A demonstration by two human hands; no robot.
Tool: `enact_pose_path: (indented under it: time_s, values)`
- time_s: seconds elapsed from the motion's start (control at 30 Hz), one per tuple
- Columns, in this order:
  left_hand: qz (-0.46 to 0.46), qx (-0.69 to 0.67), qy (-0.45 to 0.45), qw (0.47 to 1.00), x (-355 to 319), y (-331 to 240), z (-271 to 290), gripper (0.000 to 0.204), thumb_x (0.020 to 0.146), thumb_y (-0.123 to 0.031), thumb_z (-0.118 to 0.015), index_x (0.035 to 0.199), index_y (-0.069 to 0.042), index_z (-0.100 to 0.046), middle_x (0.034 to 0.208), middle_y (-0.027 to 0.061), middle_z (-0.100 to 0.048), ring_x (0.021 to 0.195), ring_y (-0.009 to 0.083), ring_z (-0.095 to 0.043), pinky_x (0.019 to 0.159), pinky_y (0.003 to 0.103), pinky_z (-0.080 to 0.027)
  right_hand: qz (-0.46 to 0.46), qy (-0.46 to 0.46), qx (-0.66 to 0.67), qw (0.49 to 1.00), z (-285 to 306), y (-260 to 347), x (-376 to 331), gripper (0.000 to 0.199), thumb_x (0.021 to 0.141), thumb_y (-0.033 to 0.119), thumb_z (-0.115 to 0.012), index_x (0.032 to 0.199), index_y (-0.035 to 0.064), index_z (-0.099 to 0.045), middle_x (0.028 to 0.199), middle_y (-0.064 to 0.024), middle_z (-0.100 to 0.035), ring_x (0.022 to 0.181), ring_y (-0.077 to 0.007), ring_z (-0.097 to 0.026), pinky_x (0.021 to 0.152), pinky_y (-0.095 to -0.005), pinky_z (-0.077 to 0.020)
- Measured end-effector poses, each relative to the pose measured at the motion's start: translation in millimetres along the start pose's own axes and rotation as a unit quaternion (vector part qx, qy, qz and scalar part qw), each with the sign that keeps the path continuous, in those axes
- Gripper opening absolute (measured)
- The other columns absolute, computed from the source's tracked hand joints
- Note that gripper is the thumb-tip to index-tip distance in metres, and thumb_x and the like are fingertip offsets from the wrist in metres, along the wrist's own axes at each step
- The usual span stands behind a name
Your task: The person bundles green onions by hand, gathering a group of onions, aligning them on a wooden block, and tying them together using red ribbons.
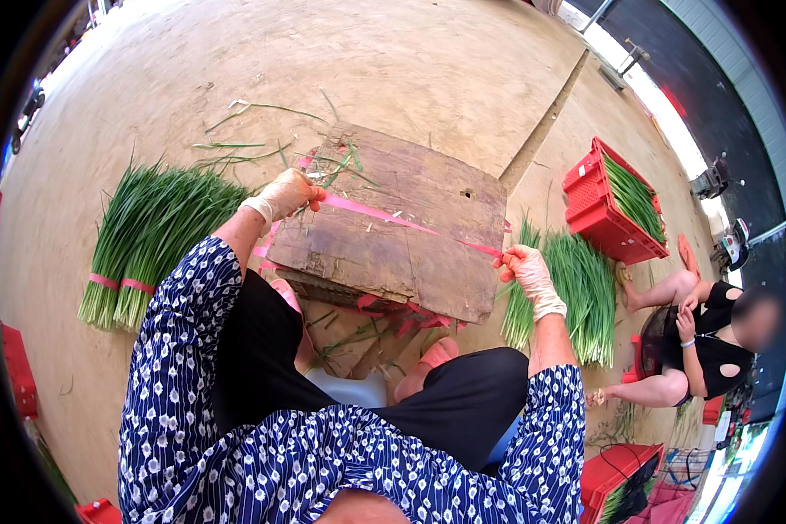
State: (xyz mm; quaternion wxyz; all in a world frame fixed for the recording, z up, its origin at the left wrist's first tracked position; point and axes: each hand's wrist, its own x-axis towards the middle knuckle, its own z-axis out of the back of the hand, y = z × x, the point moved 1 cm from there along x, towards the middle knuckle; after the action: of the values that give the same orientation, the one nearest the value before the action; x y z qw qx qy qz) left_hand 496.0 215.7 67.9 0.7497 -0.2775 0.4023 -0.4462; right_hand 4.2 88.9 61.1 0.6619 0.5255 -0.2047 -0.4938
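Note:
A pink ribbon (384, 216) stretches taut across a worn wooden board (410, 183) in front of me. My left hand (290, 194), in a thin pale glove with bare fingertips, pinches one end above the board's left edge. At the right edge my right hand (529, 272), gloved the same way, grips the other end. Green cut leaves and scraps lie on the board's far left corner. Beside my left forearm lie two bundles of long green stalks (153, 236), each bound with a pink band. Loose green stalks (576, 293) spread on the ground by my right hand.
A red crate (616, 205) full of green stalks stands at the right. Near it a person in black (703, 341) sits low. Another red crate (616, 476) is at the lower right. Leaf scraps (236, 157) litter the floor beyond the board. Parked scooters (732, 240) line the right.

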Motion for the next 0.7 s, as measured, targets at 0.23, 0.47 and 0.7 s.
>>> enact_pose_path:
  time_s: [0.23, 0.47, 0.7]
  values:
    - [-0.047, 0.146, -0.121, 0.981, 36.3, 31.3, -2.9, 0.023, 0.086, -0.023, -0.071, 0.076, -0.003, -0.075, 0.067, 0.0114, -0.070, 0.065, 0.0203, -0.067, 0.066, 0.036, -0.052, 0.137, -0.149, -0.132, 0.970, -20.6, -67.4, 57.4, 0.007, 0.085, -0.004, -0.065, 0.090, -0.0025, -0.069, 0.085, -0.0089, -0.072, 0.073, -0.0148, -0.068, 0.068, -0.0275, -0.0544]
    - [0.035, 0.383, -0.205, 0.900, 29.4, 19.6, 1.8, 0.029, 0.078, -0.025, -0.076, 0.100, -0.005, -0.073, 0.104, 0.0184, -0.070, 0.096, 0.0314, -0.068, 0.080, 0.041, -0.054, 0.208, -0.186, -0.278, 0.919, -40.6, -53.9, 53.5, 0.009, 0.074, -0.002, -0.074, 0.081, 0.0000, -0.069, 0.079, -0.0145, -0.070, 0.073, -0.0231, -0.068, 0.069, -0.0333, -0.0529]
    - [-0.265, 0.411, -0.164, 0.856, -10.3, -68.3, -59.0, 0.053, 0.080, -0.025, -0.076, 0.126, -0.007, -0.056, 0.119, 0.0207, -0.056, 0.117, 0.0398, -0.052, 0.098, 0.049, -0.046, 0.144, -0.174, -0.224, 0.948, -43.9, -34.6, 48.4, 0.012, 0.071, 0.002, -0.076, 0.081, 0.0005, -0.069, 0.079, -0.0156, -0.070, 0.075, -0.0287, -0.068, 0.069, -0.0375, -0.0532]
